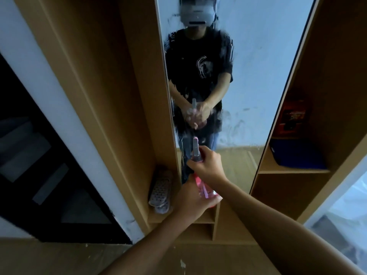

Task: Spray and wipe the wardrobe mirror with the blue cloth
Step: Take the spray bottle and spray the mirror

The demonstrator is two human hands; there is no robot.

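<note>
Both hands on the spray bottle, aimed at the mirror's lower part.

The left hand (190,199) wraps its fingers around the pink bottle (202,187) from below to steady it; the right hand (208,165) closes on the neck under the nozzle (195,147), apparently to work the pump. The mirror (248,76), streaked with wet patches, stands just beyond. A blue thing, perhaps the cloth (297,155), lies on the shelf (294,172) by the mirror's right edge.

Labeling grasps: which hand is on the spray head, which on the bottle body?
The right hand grips the grey spray head at the top; the left hand wraps the pink spray bottle body lower down.
</note>
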